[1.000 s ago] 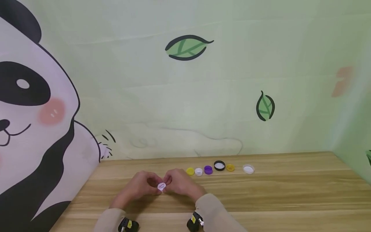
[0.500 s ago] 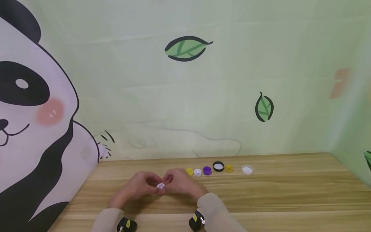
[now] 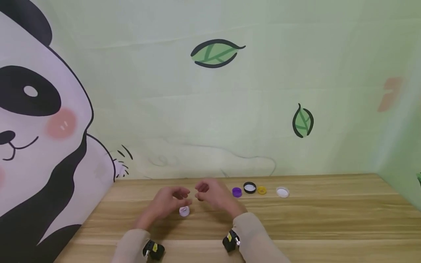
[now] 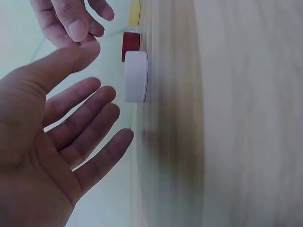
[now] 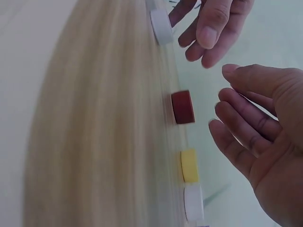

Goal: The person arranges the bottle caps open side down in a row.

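Note:
A white bottle cap (image 3: 184, 211) with a printed top lies flat on the wooden table, just below my left fingertips in the head view. My left hand (image 3: 164, 202) is off it, fingers loosely bent with nothing between them. Facing it a short way to the right, my right hand (image 3: 215, 195) is raised over the table, fingers relaxed and holding nothing. The left wrist view shows the same white cap (image 4: 136, 76) beyond the fingertips. A red cap (image 5: 183, 107), a yellow cap (image 5: 189, 165) and another white cap (image 5: 193, 203) stand in line near my right hand, hidden from the head view.
Further right along the table's back part are a purple cap (image 3: 236, 192), a black-rimmed lid (image 3: 249, 187), an orange-yellow cap (image 3: 261, 190) and a clear white lid (image 3: 282, 191). A printed cloth backdrop (image 3: 164, 109) rises behind the table's rear edge.
Both hands have let go of the white cap, which now lies on the table. They have lifted and drawn apart, the right hand moving away and covering the yellow and white caps.

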The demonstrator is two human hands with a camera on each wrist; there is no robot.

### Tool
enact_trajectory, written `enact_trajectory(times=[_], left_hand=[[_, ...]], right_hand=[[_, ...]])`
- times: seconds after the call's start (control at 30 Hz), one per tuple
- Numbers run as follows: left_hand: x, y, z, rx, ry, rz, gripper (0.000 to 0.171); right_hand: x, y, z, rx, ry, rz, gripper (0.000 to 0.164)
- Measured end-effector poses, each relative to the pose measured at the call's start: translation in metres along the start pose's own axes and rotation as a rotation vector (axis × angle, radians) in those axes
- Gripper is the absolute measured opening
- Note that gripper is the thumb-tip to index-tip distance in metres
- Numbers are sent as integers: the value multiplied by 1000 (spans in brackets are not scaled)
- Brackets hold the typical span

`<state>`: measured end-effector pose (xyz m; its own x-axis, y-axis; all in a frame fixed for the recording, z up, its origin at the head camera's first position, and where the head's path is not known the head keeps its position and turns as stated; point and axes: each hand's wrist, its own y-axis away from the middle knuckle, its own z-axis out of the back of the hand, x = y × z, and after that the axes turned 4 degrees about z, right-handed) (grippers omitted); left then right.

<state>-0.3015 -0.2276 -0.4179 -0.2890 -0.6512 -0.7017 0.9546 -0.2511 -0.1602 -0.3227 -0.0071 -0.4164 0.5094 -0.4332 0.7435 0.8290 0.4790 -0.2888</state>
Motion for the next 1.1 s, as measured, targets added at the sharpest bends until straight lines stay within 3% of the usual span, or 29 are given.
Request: enact_trajectory(times=[0.17,0.47,0.7,0.97,1.1], left_hand=[[-3,-6,-6,-52,-4,7,31],[-11,-16,-17,-81,-1,56,28],[-10,-19,-21,-52,8,21,27],[-14,-19,-25,-32,1,28,29],[-12,-19,-26,-14,-19,23,33]], right_hand=[[-5,0,6,-41,6,2,22],[-10,4,12,-42,70,30,26],[-12,2,14,-27,85,42,28],[-17,0,12,50,103,-5,33],[-20,-2,10,77,148,14,33]])
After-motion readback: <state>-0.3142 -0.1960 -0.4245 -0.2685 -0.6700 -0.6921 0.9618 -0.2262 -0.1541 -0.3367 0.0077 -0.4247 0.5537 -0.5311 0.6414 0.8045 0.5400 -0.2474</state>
